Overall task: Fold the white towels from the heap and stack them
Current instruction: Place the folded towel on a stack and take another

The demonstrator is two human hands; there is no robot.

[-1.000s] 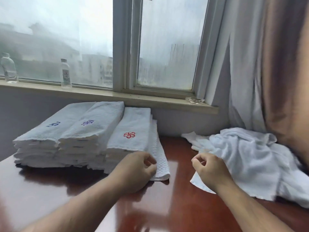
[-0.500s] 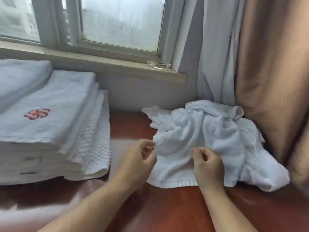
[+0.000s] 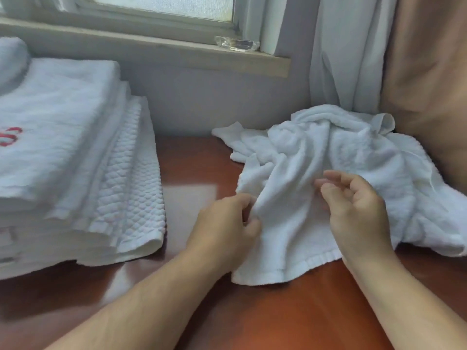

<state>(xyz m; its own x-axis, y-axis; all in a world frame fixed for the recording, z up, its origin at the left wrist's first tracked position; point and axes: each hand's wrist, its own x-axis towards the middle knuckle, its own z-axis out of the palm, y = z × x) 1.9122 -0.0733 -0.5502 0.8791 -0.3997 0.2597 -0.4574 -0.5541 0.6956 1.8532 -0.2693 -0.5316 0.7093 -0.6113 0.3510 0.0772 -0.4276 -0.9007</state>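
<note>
Both hands are at the towel heap (image 3: 358,150): my left hand (image 3: 225,223) pinches a fold of the front towel (image 3: 285,243), while my right hand (image 3: 358,205) hovers above it, fingers loosely curled, gripping nothing. The heap lies on the table (image 3: 278,314) by the curtain (image 3: 424,84), well apart from the folded stack (image 3: 63,152). Risk: lifting by one pinch could drag the tangled neighbours along.

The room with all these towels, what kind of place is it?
Probably a hotel or guesthouse room, though I can't be sure. A stack of folded towels bears a red embroidered emblem, a heap of white towels waits on a glossy wooden table, and long curtains hang by the window.
</note>
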